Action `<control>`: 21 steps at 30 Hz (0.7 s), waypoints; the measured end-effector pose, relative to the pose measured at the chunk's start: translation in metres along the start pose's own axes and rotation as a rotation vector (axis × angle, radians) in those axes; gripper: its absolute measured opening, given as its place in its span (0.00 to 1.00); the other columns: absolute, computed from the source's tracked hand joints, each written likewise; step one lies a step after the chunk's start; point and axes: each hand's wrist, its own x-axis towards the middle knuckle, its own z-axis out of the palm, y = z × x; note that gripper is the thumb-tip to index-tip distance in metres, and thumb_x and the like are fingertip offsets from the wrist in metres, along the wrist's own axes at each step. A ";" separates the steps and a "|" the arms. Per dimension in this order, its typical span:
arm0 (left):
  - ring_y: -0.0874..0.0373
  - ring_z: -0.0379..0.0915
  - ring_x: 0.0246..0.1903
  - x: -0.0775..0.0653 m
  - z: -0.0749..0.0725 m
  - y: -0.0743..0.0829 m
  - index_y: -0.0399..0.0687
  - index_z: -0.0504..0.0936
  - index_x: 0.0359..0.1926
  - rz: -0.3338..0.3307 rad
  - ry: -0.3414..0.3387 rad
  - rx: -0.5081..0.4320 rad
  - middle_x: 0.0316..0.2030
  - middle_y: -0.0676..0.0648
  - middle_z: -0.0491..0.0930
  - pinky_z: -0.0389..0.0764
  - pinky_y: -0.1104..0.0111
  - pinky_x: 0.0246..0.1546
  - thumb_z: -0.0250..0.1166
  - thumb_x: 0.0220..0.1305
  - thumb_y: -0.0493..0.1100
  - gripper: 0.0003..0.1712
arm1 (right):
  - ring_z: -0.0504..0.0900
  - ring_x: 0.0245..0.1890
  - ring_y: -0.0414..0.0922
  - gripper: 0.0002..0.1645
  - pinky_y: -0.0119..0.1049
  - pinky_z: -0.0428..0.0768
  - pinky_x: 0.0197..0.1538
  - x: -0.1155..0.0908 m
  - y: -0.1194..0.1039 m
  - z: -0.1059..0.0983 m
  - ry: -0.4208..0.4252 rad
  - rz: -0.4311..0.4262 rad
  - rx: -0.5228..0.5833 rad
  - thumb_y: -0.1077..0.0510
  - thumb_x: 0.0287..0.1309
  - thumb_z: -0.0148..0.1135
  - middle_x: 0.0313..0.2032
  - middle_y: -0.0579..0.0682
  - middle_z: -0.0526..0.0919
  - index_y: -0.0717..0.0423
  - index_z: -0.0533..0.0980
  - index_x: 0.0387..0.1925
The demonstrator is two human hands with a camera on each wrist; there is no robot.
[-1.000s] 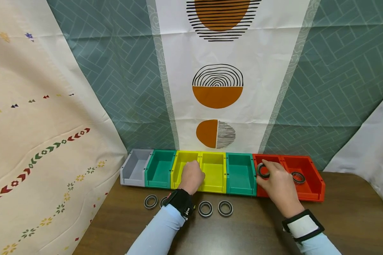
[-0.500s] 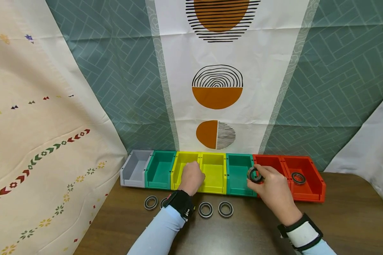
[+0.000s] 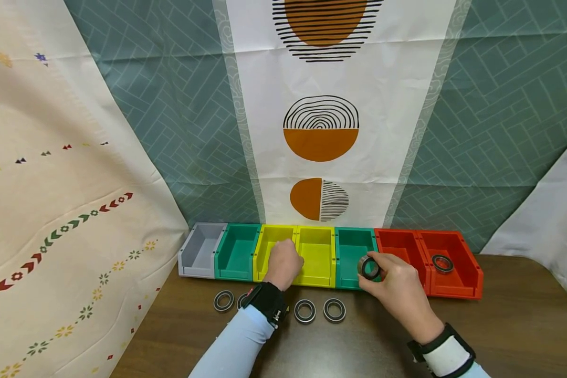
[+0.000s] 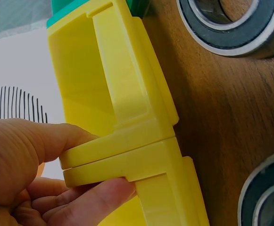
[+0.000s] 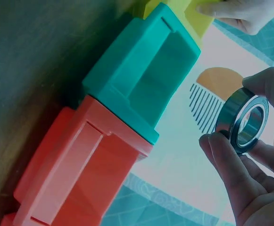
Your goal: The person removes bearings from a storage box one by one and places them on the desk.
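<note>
My right hand point(image 3: 399, 283) pinches a ball bearing point(image 3: 369, 268) by its rim, thumb on one side and fingers on the other. In the head view the bearing hangs over the front of the right green bin point(image 3: 352, 252). The right wrist view shows the same bearing point(image 5: 243, 120) tilted and apart from the bins. My left hand point(image 3: 283, 262) grips the adjoining walls of the two yellow bins point(image 4: 120, 150), thumb in one bin and fingers in the other. Another bearing point(image 3: 442, 263) lies in the rightmost red bin point(image 3: 458, 286).
Bearings lie on the wooden table point(image 3: 359, 346) before the bins: one at left point(image 3: 223, 301), one partly behind the left wrist, and two near the middle, including this bearing point(image 3: 334, 310). A grey bin point(image 3: 200, 249) ends the row at left. Fabric hangs behind.
My right hand has carried the bearing leftward and slightly toward me, from over the left red bin to the front of the green bin. My left hand stays on the yellow bins.
</note>
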 end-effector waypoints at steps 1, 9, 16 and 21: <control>0.56 0.71 0.23 0.000 0.000 0.000 0.40 0.80 0.38 0.001 0.000 -0.001 0.24 0.48 0.76 0.69 0.71 0.22 0.67 0.54 0.41 0.12 | 0.83 0.38 0.49 0.33 0.44 0.82 0.36 -0.001 0.000 0.000 -0.013 0.007 0.002 0.49 0.35 0.75 0.42 0.55 0.82 0.57 0.78 0.47; 0.55 0.71 0.24 0.000 0.000 -0.001 0.40 0.79 0.38 0.003 -0.003 -0.005 0.24 0.48 0.76 0.70 0.71 0.23 0.66 0.54 0.42 0.12 | 0.82 0.35 0.45 0.32 0.41 0.82 0.35 -0.008 -0.003 0.005 -0.097 0.043 0.021 0.48 0.34 0.75 0.38 0.51 0.83 0.55 0.79 0.46; 0.55 0.71 0.24 0.000 0.000 -0.002 0.40 0.79 0.38 0.011 -0.004 -0.015 0.23 0.48 0.75 0.70 0.70 0.23 0.66 0.54 0.41 0.12 | 0.81 0.36 0.43 0.30 0.39 0.83 0.35 -0.014 -0.005 0.008 -0.179 0.060 0.032 0.48 0.32 0.75 0.37 0.49 0.83 0.52 0.79 0.42; 0.55 0.71 0.23 0.000 0.000 -0.001 0.39 0.79 0.37 0.017 -0.004 -0.022 0.23 0.48 0.75 0.69 0.71 0.22 0.66 0.54 0.41 0.11 | 0.80 0.34 0.42 0.29 0.38 0.83 0.35 -0.018 -0.007 0.010 -0.234 0.076 0.020 0.47 0.31 0.76 0.35 0.48 0.82 0.51 0.79 0.40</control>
